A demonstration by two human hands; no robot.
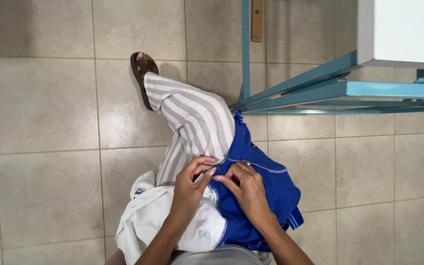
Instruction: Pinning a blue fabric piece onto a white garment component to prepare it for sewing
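A blue garment (266, 191) with light stitching lies over my lap, beside a white cloth (163, 221). My left hand (191, 185) pinches the seam where blue and white fabric meet. A small thin object shows between its fingers; I cannot tell what it is. My right hand (244, 189) presses on the blue garment right next to it, fingertips nearly touching the left hand, with a ring on one finger. My striped trouser leg (192, 122) stretches away from me and ends in a dark sandal (141, 73).
Beige floor tiles (40, 147) lie all around. A teal metal table frame (320, 88) with a white top (403, 29) stands at the upper right, close to my knee. A wooden ruler (256, 19) hangs on the frame's upright.
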